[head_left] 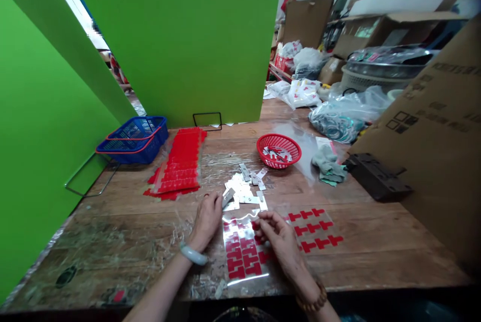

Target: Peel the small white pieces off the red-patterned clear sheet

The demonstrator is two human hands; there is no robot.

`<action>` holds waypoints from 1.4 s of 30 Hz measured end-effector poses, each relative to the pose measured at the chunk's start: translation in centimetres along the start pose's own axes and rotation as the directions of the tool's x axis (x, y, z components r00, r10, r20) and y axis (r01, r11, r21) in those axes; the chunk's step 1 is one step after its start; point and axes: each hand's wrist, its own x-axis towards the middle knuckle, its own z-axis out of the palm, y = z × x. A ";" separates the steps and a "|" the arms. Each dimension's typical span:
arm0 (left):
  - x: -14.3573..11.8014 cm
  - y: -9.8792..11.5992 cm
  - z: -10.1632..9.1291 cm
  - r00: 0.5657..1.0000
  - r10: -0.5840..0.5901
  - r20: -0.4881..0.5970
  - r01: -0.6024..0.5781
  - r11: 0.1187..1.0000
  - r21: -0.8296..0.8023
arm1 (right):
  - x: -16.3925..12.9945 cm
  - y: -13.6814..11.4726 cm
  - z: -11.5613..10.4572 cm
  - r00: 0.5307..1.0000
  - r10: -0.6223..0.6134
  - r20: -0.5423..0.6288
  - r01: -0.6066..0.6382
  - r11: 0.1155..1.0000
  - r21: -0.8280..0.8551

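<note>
Here the left hand [208, 219] pinches a small silvery metal plate [228, 196] between thumb and fingertips, lifted a little off the worktop [376, 247]. The plate's long axis runs up and to the right, away from the palm, toward the loose pile of plates [244, 189] lying just beyond it. The right hand [278, 236] rests on the near clear sheet of red stickers [242, 249], its fingers bent down onto the sheet's upper right corner; whether they grip a sticker or only press there, I cannot tell.

The sheet lies directly between the two hands, its long side running from the near edge of the worktop away from the person, so the held plate sits just up and left of the sheet's top edge. The left hand is the nearer one to the pile, the right nearer to a second group of red T-shaped stickers [313, 229] to the right.

Further off stand a red basket [278, 150] with more plates, a stack of red sheets [178, 166] to the left, and a blue basket [133, 139] by the green panel [176, 36]. Open wood lies left of the left hand; the near edge is close under both wrists.
</note>
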 end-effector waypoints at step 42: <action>-7.9 1.2 3.5 0.842 -0.349 0.411 0.537 0.484 -0.691 | -6.5 0.7 -0.5 0.941 -0.231 0.246 0.337 0.620 -0.708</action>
